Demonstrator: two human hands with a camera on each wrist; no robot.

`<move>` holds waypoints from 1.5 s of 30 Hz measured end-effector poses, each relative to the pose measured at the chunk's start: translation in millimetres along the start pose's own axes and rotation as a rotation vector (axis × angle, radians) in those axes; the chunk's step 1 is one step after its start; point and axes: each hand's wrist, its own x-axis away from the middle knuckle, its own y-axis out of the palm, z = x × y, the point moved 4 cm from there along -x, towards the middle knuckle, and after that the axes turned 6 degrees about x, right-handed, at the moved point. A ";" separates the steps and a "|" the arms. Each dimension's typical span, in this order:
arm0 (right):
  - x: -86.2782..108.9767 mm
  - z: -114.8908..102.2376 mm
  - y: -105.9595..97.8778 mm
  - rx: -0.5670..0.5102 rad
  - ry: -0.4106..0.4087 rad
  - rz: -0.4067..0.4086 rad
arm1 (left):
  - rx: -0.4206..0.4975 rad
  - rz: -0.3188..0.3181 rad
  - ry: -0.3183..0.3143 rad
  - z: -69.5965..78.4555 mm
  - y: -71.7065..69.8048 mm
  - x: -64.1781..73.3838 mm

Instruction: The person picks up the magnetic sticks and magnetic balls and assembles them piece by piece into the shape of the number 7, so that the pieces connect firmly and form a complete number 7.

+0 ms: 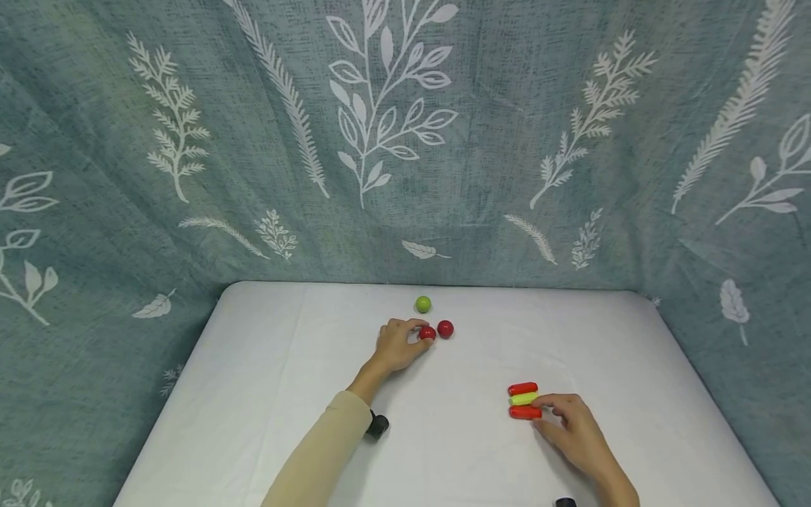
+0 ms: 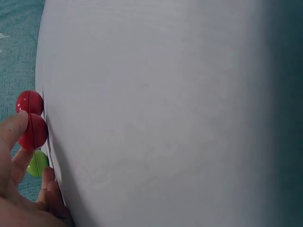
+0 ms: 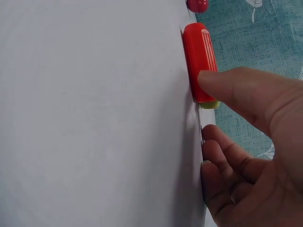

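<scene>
My left hand point(image 1: 398, 346) reaches to the back of the white table and pinches a small glossy red ball point(image 1: 427, 333) between thumb and fingers. In the left wrist view, a dark seam runs around this red ball point(image 2: 34, 135). A second red ball point(image 1: 445, 329) lies just right of it, and a green ball point(image 1: 423, 304) sits behind. At right, my right hand point(image 1: 573, 429) pinches the right end of the nearest ridged red stick point(image 1: 523, 412), thumb on its near side. A yellow-green stick point(image 1: 522, 399) and another red stick point(image 1: 522, 388) lie parallel behind it.
A white cloth covers the table point(image 1: 266, 366), and a green curtain with white leaf prints point(image 1: 405, 141) hangs along its back edge. Dark wrist devices show below the left sleeve point(image 1: 323, 451) and near the right wrist.
</scene>
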 end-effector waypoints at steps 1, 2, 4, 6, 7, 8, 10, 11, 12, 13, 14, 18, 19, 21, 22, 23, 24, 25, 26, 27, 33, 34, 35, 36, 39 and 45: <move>0.2 0.0 0.5 0.006 0.002 -0.003 | -0.010 0.002 -0.002 -0.2 0.4 -0.1; 0.4 0.1 0.9 0.008 0.005 -0.004 | -0.015 0.002 -0.006 -0.5 0.7 -0.2; 0.6 0.4 1.7 0.010 0.019 -0.007 | -0.016 0.006 -0.002 -0.3 0.9 0.2; 1.2 0.7 2.3 0.013 0.037 -0.013 | -0.011 0.006 0.000 0.2 0.7 1.0; 1.5 0.7 2.5 0.012 0.045 -0.017 | -0.009 0.006 0.001 0.6 0.4 1.4; 1.6 0.7 2.7 0.012 0.053 -0.021 | -0.006 0.008 0.004 1.1 0.0 1.7; 1.4 0.5 2.9 0.015 0.064 -0.028 | -0.008 0.008 0.004 1.9 -0.6 2.0; 1.4 0.3 3.0 0.018 0.068 -0.030 | -0.009 0.008 0.005 2.4 -0.8 2.0; 1.4 0.1 3.1 0.020 0.070 -0.031 | -0.008 0.009 0.005 2.7 -0.9 2.0; 1.3 0.0 3.0 0.022 0.069 -0.031 | -0.009 0.010 0.005 2.9 -1.0 1.8; 1.4 -0.1 3.0 0.025 0.067 -0.030 | -0.009 0.011 0.005 2.8 -0.8 1.5; 1.4 -0.6 2.6 0.033 0.045 -0.017 | -0.008 0.009 0.000 2.0 -0.2 1.1; 1.3 -0.6 2.5 0.035 0.042 -0.015 | -0.008 0.010 -0.001 1.7 0.0 1.0; 1.2 -0.6 2.4 0.037 0.038 -0.012 | -0.006 0.013 0.000 1.8 0.0 1.1; 1.2 -0.5 2.3 0.037 0.041 -0.014 | -0.005 0.012 -0.003 1.7 -0.1 1.3; 1.2 -0.5 2.3 0.037 0.042 -0.014 | -0.004 0.013 -0.004 1.7 -0.1 1.6; 1.1 -0.5 2.3 0.038 0.044 -0.016 | -0.005 0.014 -0.005 1.6 -0.1 1.7; 1.1 -0.4 2.3 0.039 0.044 -0.017 | -0.004 0.018 -0.001 1.6 -0.1 1.8; 1.0 -0.5 2.3 0.039 0.044 -0.017 | -0.007 0.018 -0.004 1.5 0.0 1.9; 0.8 -0.5 2.3 0.040 0.043 -0.017 | -0.010 0.017 -0.006 1.3 0.1 2.0; 0.1 -1.1 1.7 0.041 0.027 -0.006 | -0.005 0.023 -0.015 2.3 -1.0 2.1; 0.1 -1.3 1.5 0.040 0.025 -0.004 | -0.002 0.026 -0.012 2.8 -1.7 2.2; 0.2 -1.6 1.3 0.039 0.022 -0.002 | -0.002 0.027 -0.007 3.1 -2.6 2.2; 0.4 -1.9 1.1 0.037 0.022 -0.002 | 0.003 0.028 -0.003 3.5 -3.7 2.4; 1.5 -4.0 0.2 0.029 0.020 0.004 | 0.010 0.030 0.016 3.6 -7.8 3.2; 4.0 -13.6 -1.5 0.004 -0.029 0.035 | 0.046 0.030 0.035 -0.3 -15.6 8.2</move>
